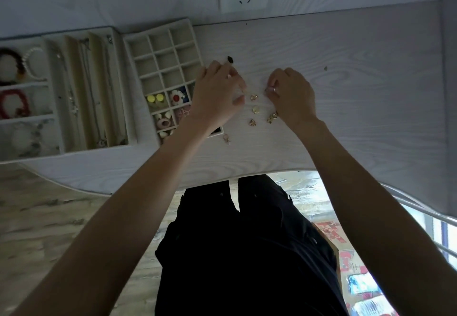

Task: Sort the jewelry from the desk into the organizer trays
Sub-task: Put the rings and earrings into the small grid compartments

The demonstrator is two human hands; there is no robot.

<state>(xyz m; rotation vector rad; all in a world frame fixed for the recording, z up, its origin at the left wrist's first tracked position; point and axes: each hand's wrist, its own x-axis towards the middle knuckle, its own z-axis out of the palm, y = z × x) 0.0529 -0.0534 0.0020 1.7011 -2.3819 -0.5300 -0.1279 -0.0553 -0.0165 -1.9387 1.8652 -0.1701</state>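
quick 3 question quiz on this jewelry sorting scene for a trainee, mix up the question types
1. True or false: every compartment of the grid tray is filled.
2. The gold pieces lie: A) in the necklace tray B) on the desk between the hands C) on the floor.
3. What does the right hand pinch?

Key
1. False: the far compartments are bare; only the near ones hold pieces such as the yellow studs.
2. B, between the left hand and the right.
3. A small ring-like piece, too small to name surely.
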